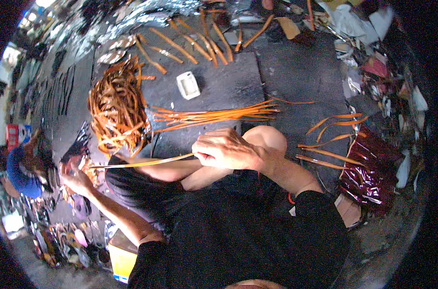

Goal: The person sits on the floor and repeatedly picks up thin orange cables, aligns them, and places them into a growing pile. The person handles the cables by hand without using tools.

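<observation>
A long, thin orange-brown strip (147, 164), which looks like leather, stretches taut in front of me above my bent legs. My right hand (224, 150) is closed on one end, thumb and fingers pressed together near my knee. Out to the left, my left hand (77, 179) pinches the strip's other end; its fingers are slightly smeared. Just beyond the strip lies a loose bundle of similar straight strips (214, 115). To the bundle's left sits a big tangled heap of brown strips (118, 108).
A small white rectangular dish (188, 85) rests on the dark board (228, 72). Several short strips (195, 45) fan out along the far side. At right lie more strips (329, 156) and a shiny dark-red sheet (373, 168). Another person (24, 171) is at the far left.
</observation>
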The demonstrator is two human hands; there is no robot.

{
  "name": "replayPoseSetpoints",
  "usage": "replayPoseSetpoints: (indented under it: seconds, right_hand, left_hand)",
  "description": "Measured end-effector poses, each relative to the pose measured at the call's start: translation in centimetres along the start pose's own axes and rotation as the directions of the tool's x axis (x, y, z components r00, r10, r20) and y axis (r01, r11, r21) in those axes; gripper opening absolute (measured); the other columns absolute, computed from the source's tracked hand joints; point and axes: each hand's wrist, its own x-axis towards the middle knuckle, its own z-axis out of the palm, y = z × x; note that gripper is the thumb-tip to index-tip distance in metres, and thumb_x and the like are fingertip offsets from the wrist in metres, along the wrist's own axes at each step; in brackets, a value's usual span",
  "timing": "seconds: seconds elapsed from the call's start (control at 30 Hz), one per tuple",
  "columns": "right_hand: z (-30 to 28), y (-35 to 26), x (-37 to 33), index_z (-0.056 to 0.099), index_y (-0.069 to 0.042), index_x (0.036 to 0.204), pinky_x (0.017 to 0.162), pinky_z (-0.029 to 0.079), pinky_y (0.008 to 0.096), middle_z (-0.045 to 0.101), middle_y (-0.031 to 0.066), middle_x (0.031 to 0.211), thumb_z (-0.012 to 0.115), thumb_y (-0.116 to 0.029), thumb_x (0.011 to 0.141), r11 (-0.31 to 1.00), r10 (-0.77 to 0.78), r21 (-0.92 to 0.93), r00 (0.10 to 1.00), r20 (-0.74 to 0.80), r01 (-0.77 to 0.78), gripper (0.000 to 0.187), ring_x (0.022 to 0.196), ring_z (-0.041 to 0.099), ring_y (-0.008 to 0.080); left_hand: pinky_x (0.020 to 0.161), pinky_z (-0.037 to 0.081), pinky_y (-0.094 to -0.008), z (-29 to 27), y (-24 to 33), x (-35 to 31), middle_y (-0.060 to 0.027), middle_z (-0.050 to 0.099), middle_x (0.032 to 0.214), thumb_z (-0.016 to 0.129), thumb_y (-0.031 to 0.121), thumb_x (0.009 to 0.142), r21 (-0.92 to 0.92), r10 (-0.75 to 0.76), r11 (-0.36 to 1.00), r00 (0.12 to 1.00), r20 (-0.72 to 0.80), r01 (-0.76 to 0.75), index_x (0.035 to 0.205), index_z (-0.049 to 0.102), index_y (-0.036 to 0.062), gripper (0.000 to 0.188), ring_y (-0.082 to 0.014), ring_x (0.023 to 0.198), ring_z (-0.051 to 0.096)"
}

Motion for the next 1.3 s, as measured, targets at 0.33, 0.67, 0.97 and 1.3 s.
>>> replayPoseSetpoints:
  seconds: [0.33, 0.67, 0.97, 1.3]
  right_hand:
    - [-2.8, 0.9, 0.4, 0.061, -0.005, 0.101, 0.072, 0.053, 0.0388, 0.066, 0.0117, 0.092, 0.072, -0.008, 0.078, 0.973, 0.230, 0.018, 0.973, -0.003, -0.230, 0.025, 0.083, 0.066, 0.0303]
    - [-5.4, 0.8, -1.0, 0.067, -0.002, 0.103, 0.081, 0.053, 0.0376, 0.068, 0.0126, 0.100, 0.072, -0.016, 0.085, 0.940, 0.338, 0.027, 0.941, 0.027, -0.339, 0.024, 0.093, 0.067, 0.0297]
    - [-4.2, 1.7, -0.9, 0.065, -0.004, 0.096, 0.073, 0.052, 0.0399, 0.067, 0.0111, 0.091, 0.072, -0.014, 0.083, 0.966, 0.259, 0.027, 0.965, -0.032, -0.258, 0.017, 0.084, 0.065, 0.0301]
    - [-4.9, 0.4, -1.1, 0.061, -0.005, 0.086, 0.067, 0.050, 0.0372, 0.061, 0.0101, 0.082, 0.069, -0.001, 0.074, 0.969, 0.245, 0.011, 0.967, -0.073, -0.245, 0.014, 0.077, 0.063, 0.0281]
  left_hand:
    - [0.071, 0.052, -0.0342, 9.6, 26.7, -19.1, -0.0115, 0.068, 0.089, 0.067, 0.013, 0.089, -0.586, 0.577, 0.804, 0.376, 0.725, -0.102, 0.108, 0.066, 0.0035, 0.021, -0.0253, 0.081, 0.067]
    - [0.065, 0.051, -0.0342, 9.9, 28.3, -19.5, -0.0101, 0.065, 0.082, 0.069, 0.012, 0.087, -0.607, 0.609, 0.777, 0.446, 0.655, -0.168, 0.101, 0.069, 0.0050, 0.016, -0.0228, 0.068, 0.063]
    - [0.070, 0.052, -0.0388, 11.0, 27.9, -20.0, -0.0131, 0.065, 0.086, 0.068, 0.012, 0.087, -0.645, 0.651, 0.744, 0.408, 0.640, -0.176, 0.098, 0.067, 0.0018, 0.015, -0.0304, 0.079, 0.065]
    - [0.067, 0.052, -0.0383, 11.1, 27.3, -21.3, -0.0137, 0.060, 0.084, 0.065, 0.009, 0.090, -0.722, 0.754, 0.642, 0.378, 0.537, -0.257, 0.096, 0.062, 0.0018, 0.010, -0.0314, 0.075, 0.064]
